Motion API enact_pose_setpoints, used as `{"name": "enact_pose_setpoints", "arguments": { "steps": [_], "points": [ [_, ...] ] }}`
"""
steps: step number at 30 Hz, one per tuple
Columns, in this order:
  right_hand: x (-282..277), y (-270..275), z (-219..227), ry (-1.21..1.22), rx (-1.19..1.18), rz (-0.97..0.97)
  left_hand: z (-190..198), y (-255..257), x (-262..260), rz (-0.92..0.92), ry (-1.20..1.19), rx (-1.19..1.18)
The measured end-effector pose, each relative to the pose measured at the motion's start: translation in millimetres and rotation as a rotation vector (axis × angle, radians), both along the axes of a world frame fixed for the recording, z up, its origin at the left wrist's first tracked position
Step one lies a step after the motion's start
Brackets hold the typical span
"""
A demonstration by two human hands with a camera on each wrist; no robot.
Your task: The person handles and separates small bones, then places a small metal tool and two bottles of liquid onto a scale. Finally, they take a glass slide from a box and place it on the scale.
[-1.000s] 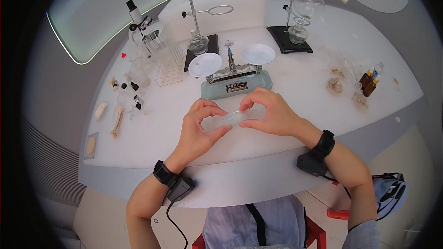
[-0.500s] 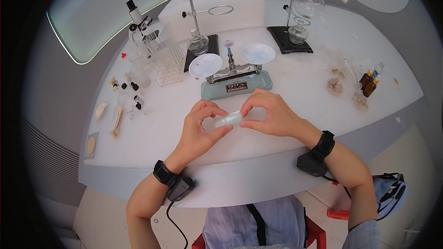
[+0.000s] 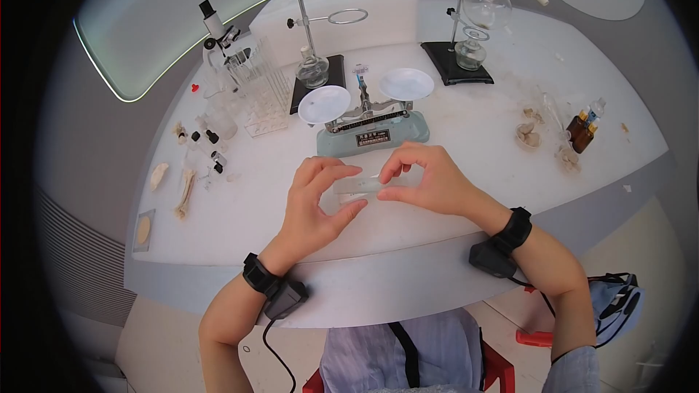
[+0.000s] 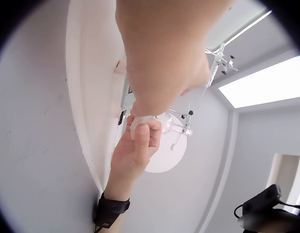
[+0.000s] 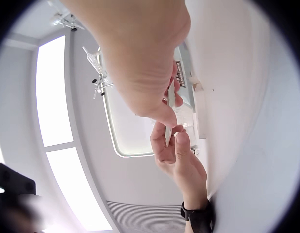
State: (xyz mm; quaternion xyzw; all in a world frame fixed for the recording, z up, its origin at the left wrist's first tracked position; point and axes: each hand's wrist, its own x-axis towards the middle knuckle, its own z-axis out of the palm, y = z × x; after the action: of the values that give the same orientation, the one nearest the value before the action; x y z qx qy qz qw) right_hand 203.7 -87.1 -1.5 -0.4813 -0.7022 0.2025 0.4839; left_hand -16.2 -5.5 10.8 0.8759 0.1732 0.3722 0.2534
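Low over the table, in front of the balance, my right hand [image 3: 433,182] pinches a clear, flat, rectangular piece [image 3: 354,187] between thumb and fingers. Its free end reaches left, into the gap between the thumb and fingers of my left hand [image 3: 312,200]. That hand is curved around the end, thumb and fingertips standing apart from it. Seen in the right wrist view, the pale piece [image 5: 168,136] is thin and nearly edge-on. In the left wrist view my left hand hides much of it. Close behind both hands stands a pale green balance [image 3: 373,135] with two white pans.
Left of the balance are a test-tube rack [image 3: 266,109], a microscope [image 3: 218,33], small black-capped bottles and a bone [image 3: 186,191]. Two stands with black bases [image 3: 448,65] rise behind. Brown bottles [image 3: 580,135] and pale lumps [image 3: 529,135] lie at the right.
My left thumb and fingers have spread away from the clear piece. The piece has turned in my right hand and now lies nearly level. Both arms stay almost in place.
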Motion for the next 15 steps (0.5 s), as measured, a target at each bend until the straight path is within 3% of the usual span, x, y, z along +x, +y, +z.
{"name": "enact_pose_setpoints", "arguments": {
  "steps": [4,10,15],
  "points": [
    [-1.3,-0.4,4.4,0.166,-0.226,0.143,-4.6,5.3,-5.4,-0.069,-0.015,0.254],
    [1.8,1.1,1.3,0.238,-0.344,0.215,-2.7,-0.3,-4.1,-0.089,-0.02,0.159],
    [4.6,0.8,3.7,0.344,-0.474,0.29,-0.3,-0.1,-6.3,-0.103,-0.024,0.224]
  ]
}}
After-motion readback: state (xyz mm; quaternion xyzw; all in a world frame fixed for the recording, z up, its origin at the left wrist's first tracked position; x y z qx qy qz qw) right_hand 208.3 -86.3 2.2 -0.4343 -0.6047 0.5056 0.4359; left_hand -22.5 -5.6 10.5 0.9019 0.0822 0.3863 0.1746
